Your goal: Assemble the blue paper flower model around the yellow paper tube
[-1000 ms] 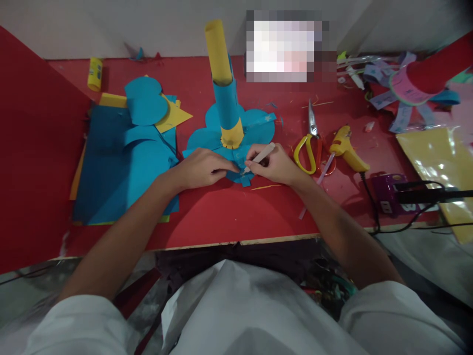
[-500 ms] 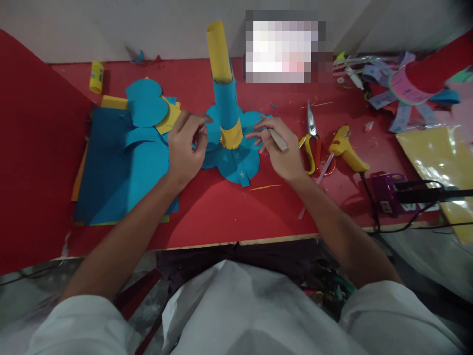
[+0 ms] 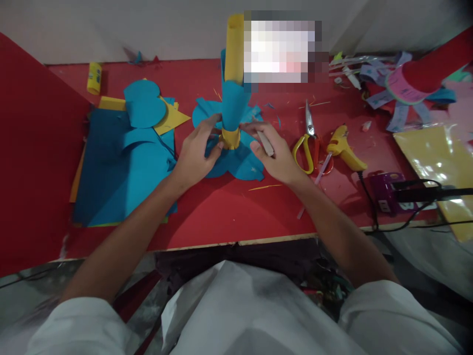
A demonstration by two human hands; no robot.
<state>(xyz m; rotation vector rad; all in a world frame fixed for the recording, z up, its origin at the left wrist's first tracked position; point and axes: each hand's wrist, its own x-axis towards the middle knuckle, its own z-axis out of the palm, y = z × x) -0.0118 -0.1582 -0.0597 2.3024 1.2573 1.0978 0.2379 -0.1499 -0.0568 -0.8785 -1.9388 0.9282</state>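
A rolled paper tube [image 3: 233, 106], blue with yellow top and yellow lower band, stands slightly tilted on a blue flower-shaped paper base [image 3: 242, 170]. At its left side is my left hand [image 3: 197, 150], thumb and fingers curled around the lower part near the yellow band. My right hand [image 3: 279, 153] is on the other side, fingertips close to the tube, with a pale flat stick [image 3: 265, 143] tucked between its fingers. Whether the right fingertips press on the tube, I cannot tell.
Scissors [image 3: 309, 130] and a yellow glue gun [image 3: 345, 150] with a cord lie right of my hands. Blue and yellow paper sheets [image 3: 107, 162] are stacked at left, near a yellow glue stick [image 3: 94, 79]. A purple box [image 3: 386, 192] with cables sits near the front edge.
The paper tube and its flower base have turned, and the tube's top has moved right. Both hands have come in from beside the base to the tube's lower part.
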